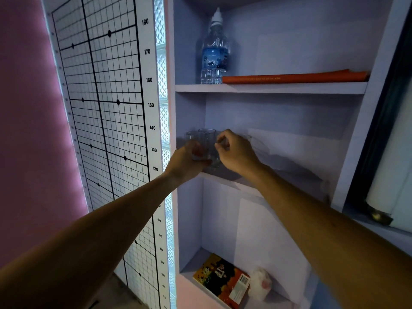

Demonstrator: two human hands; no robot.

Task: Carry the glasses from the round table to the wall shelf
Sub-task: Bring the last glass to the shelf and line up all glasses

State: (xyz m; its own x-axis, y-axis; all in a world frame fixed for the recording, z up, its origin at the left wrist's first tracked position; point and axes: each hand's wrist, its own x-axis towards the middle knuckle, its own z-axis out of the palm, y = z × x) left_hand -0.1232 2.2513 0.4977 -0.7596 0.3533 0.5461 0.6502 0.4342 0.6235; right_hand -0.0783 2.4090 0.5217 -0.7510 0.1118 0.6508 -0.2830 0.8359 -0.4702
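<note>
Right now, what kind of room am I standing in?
Probably a room in a home, perhaps a child's: a height chart on the wall, a built-in shelf holding a bottle, glasses and a book.

Single head-worn wide-angle view, facing forward and slightly up into the wall shelf (267,88) at close range; both forearms extend from the near lower corners toward the middle shelf; a height chart (107,130) fills the left.
</note>
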